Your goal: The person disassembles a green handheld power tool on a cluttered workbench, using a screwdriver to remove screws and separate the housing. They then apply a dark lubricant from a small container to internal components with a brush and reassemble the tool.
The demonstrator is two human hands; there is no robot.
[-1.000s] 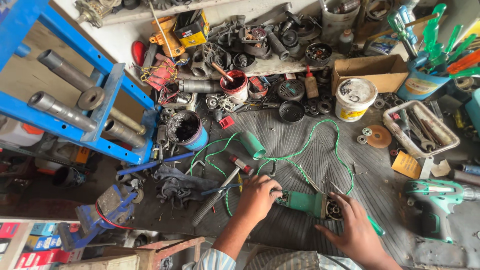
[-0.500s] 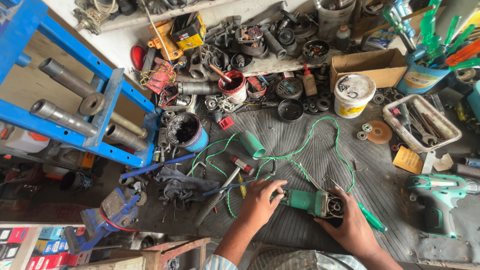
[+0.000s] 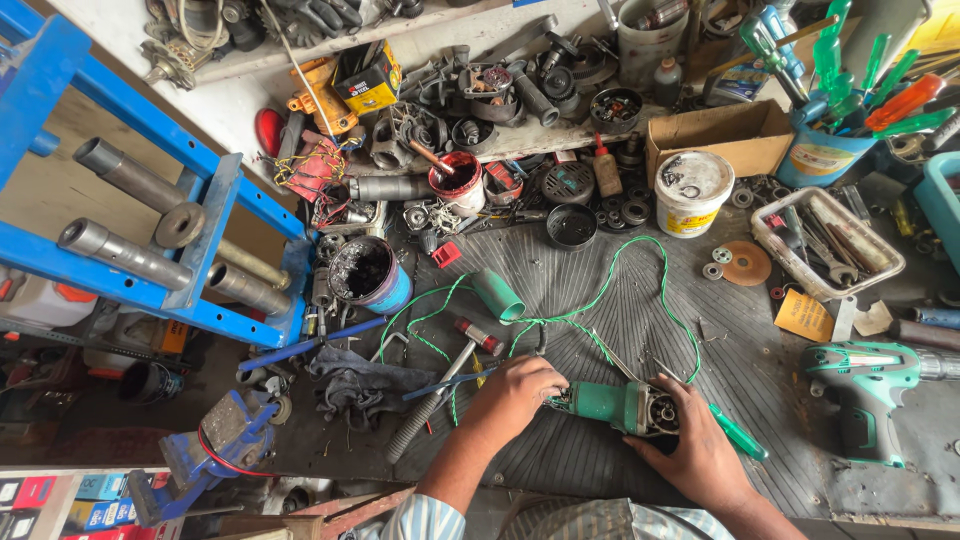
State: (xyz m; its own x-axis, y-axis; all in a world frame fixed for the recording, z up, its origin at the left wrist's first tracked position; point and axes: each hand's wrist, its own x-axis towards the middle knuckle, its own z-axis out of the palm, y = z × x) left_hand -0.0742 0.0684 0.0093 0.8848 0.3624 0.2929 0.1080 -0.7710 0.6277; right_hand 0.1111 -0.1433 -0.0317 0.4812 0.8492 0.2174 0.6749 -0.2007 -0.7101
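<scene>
A green angle grinder body (image 3: pixel 612 404) lies on the dark ribbed rubber mat (image 3: pixel 600 300), its metal gear head pointing right. My left hand (image 3: pixel 515 398) grips its rear end, where a thin green wire (image 3: pixel 640 270) loops out across the mat. My right hand (image 3: pixel 690 450) holds the gear head end from below. A green-handled screwdriver (image 3: pixel 738 432) lies just right of my right hand. A green plastic housing piece (image 3: pixel 497 296) rests above my left hand, and a hammer (image 3: pixel 440 390) lies to its left.
A green cordless drill (image 3: pixel 868 384) lies at the right. A white tub (image 3: pixel 690 192), a cardboard box (image 3: pixel 722 136), a tray of tools (image 3: pixel 830 244) and a red cup (image 3: pixel 455 184) crowd the back. A blue press frame (image 3: pixel 150 220) stands left, a blue vise (image 3: pixel 215 440) below.
Both hands have stayed on the grinder; the left hand has shifted slightly on its rear end. The view has drifted a little.
</scene>
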